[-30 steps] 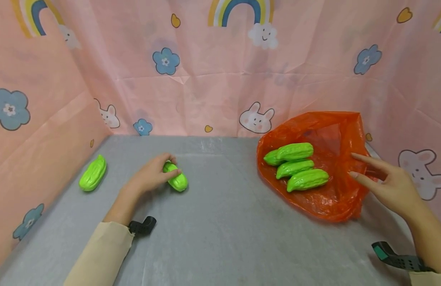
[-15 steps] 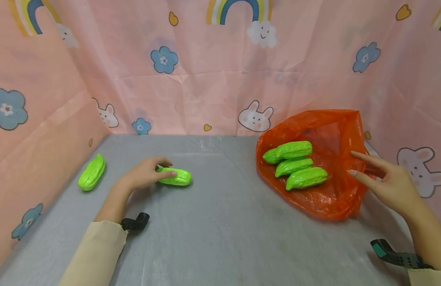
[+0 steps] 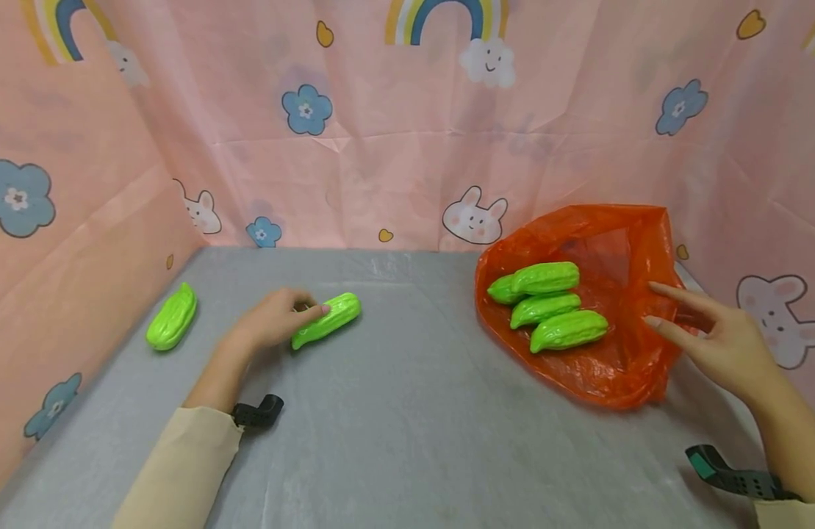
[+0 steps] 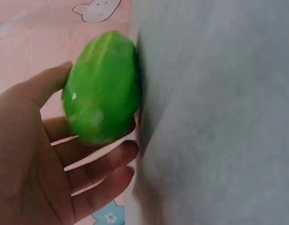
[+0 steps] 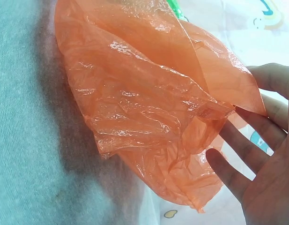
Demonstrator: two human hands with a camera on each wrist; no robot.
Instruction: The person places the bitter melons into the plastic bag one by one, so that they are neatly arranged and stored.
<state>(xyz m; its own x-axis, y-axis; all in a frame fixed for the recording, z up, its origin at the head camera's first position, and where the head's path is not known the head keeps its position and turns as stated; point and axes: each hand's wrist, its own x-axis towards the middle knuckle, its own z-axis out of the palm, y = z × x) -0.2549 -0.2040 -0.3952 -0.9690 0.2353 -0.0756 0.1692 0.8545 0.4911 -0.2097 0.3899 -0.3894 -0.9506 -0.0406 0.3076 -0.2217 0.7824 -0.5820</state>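
Observation:
My left hand [image 3: 273, 317] holds a bright green, ridged bitter melon [image 3: 341, 309] between thumb and fingers, close over the grey tabletop. In the left wrist view the bitter melon [image 4: 104, 89] is seen end-on and blurred, with the lower fingers spread beneath it. A crumpled orange-red plastic bag [image 3: 595, 378] lies at the right, its mouth facing left. Several more bitter melons [image 3: 569, 330] lie inside. My right hand [image 3: 727, 345] touches the bag's right side with thumb and index finger extended. In the right wrist view its fingers [image 5: 231, 173] are spread beside the thin plastic.
Another bitter melon [image 3: 172, 317] lies at the left of the grey tabletop [image 3: 407, 441]. Pink printed cloth [image 3: 381, 176] with bunnies, flowers and rainbows stands as a wall behind and on both sides.
My left hand has turned the bitter melon, so that its far end swings from lower right to upper right. The right hand and the bag have stayed in place.

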